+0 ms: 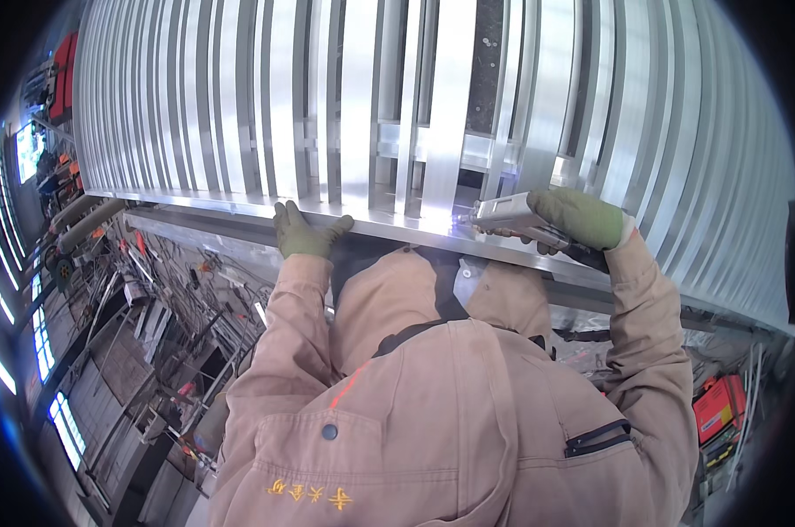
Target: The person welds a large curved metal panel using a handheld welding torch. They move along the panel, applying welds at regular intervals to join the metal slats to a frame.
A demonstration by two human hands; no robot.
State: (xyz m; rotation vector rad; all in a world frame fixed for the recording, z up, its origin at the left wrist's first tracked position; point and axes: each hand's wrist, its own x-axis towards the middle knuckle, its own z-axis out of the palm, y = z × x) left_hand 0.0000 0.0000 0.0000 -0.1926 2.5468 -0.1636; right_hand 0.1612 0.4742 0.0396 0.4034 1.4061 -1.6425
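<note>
In a green glove, my right hand (582, 220) grips a silver welding gun (507, 211), its narrow nozzle pointing left. A bright bluish-white glow shows at the nozzle tip, against the near edge of a large slatted metal panel (318, 209). My left hand (305, 232), also gloved in green, rests on that same edge farther left. Its thumb is spread away from the fingers, which lie over the rim. Long shiny slats (454, 114) run away from me, with dark gaps between several of them and crossbars showing below.
My knees are close under the panel's near edge. At the left, metal bars and scrap (195, 307) clutter the floor beside round tubes (86, 224). A red case (719, 408) lies at the lower right near pale rods (748, 404). Another red object (64, 75) stands at the far left.
</note>
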